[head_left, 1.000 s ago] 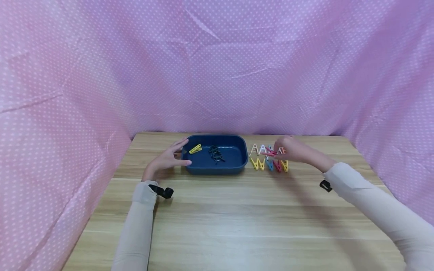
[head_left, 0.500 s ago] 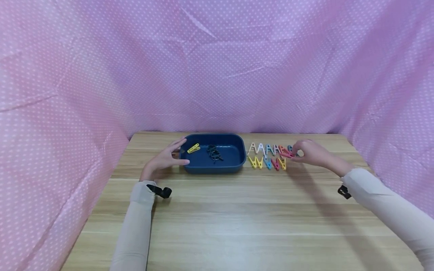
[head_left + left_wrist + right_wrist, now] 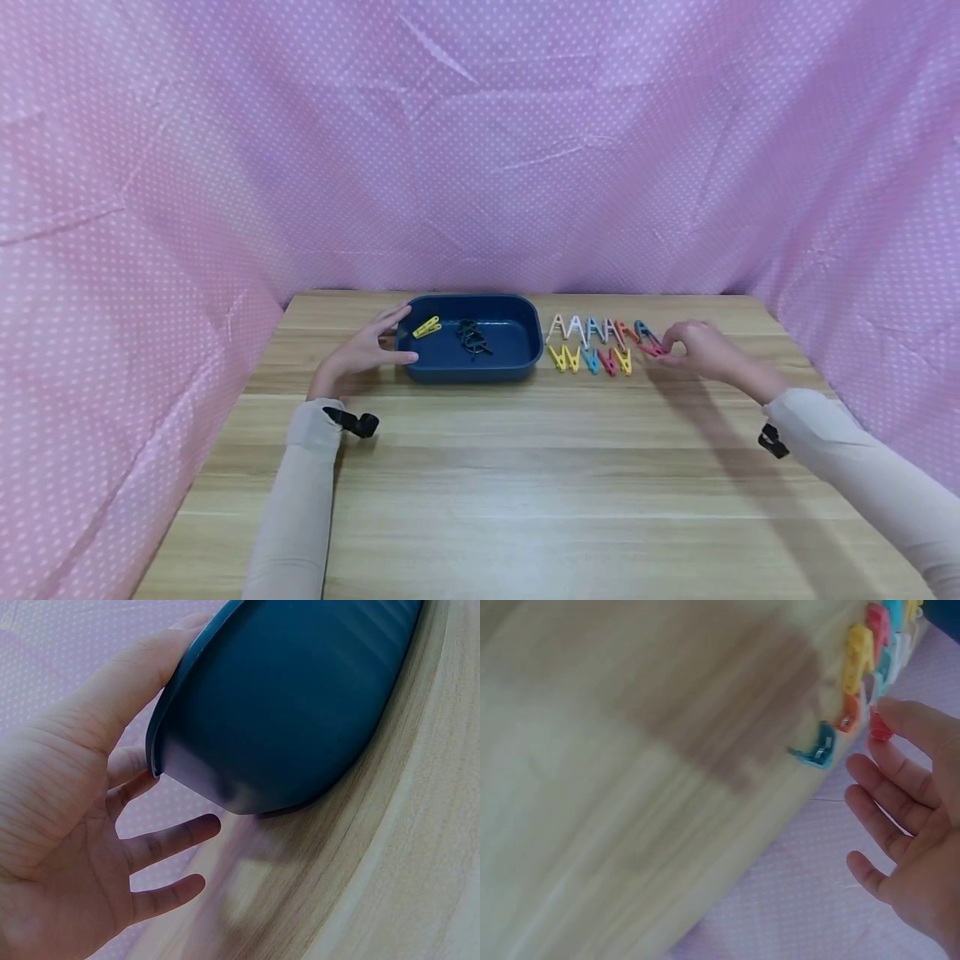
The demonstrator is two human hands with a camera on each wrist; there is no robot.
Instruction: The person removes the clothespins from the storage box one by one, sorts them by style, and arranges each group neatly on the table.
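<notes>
My right hand [image 3: 701, 350] pinches a pinkish-red clothespin [image 3: 651, 351] between thumb and index finger at the right end of two rows of clothespins. In the right wrist view that red clothespin [image 3: 880, 727] shows at the fingertips, the other fingers spread apart. Closest to it is a teal clothespin [image 3: 643, 330], with an orange one [image 3: 626, 332] on its left. My left hand [image 3: 363, 346] spans the left end of a dark blue basin [image 3: 480, 377]. Seen from the left wrist, its thumb lies along the basin's rim [image 3: 161, 724] and the lower fingers extend loosely below.
Inside the basin lie a yellow clothespin [image 3: 427, 327] and some thin dark pieces [image 3: 473, 340]. Right of it, the back row includes a white clothespin [image 3: 576, 328]; the front row has yellow, blue and red ones [image 3: 607, 362]. A pink dotted curtain [image 3: 480, 167] hangs behind the wooden table [image 3: 480, 483].
My right hand has moved right and slightly toward me with the red clothespin, uncovering the orange and teal ones. The left hand has stayed at the basin.
</notes>
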